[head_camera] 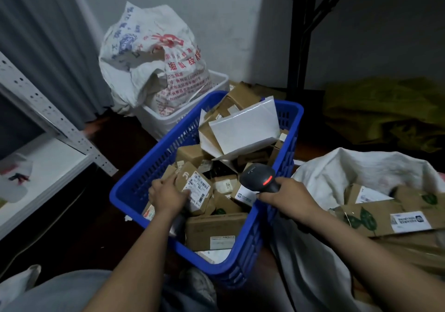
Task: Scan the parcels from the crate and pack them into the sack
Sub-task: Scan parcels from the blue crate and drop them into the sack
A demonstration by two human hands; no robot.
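A downward view is given over two bare forearms that reach toward a blue crate (134,167) of slotted plastic, set on a dark floor in the middle of the scene. The crate is heaped loosely with cardboard parcels (212,229) of mixed sizes. A large white padded envelope (245,128) is propped at a tilt on top, toward the far end.

The left hand (166,196) is placed inside the crate near its near-left corner. Its fingers (166,181) are curled over the edge of a small parcel (196,191) of brown card, and the thumb is pressed on the parcel's white printed label, so the parcel is gripped. Whether it is lifted clear of the heap cannot be told.

The right hand (286,198) is closed round the handle of a black scanner (258,175), which is held over the crate's right side. A red light is lit on the scanner's head, which is pointed toward the parcels.

Just beside the crate on the right, a white woven sack (337,169) is spread open. Flat cardboard boxes (375,217) with green leaf prints and white labels are seen inside it.

Behind the crate, a white basket (168,123) is filled by a bulging white bag (149,54) printed in red and blue. A pale perforated metal shelf (48,111) is seen at the left, and a black rack frame (303,22) and a crumpled yellow-green cloth (385,109) at the back right.
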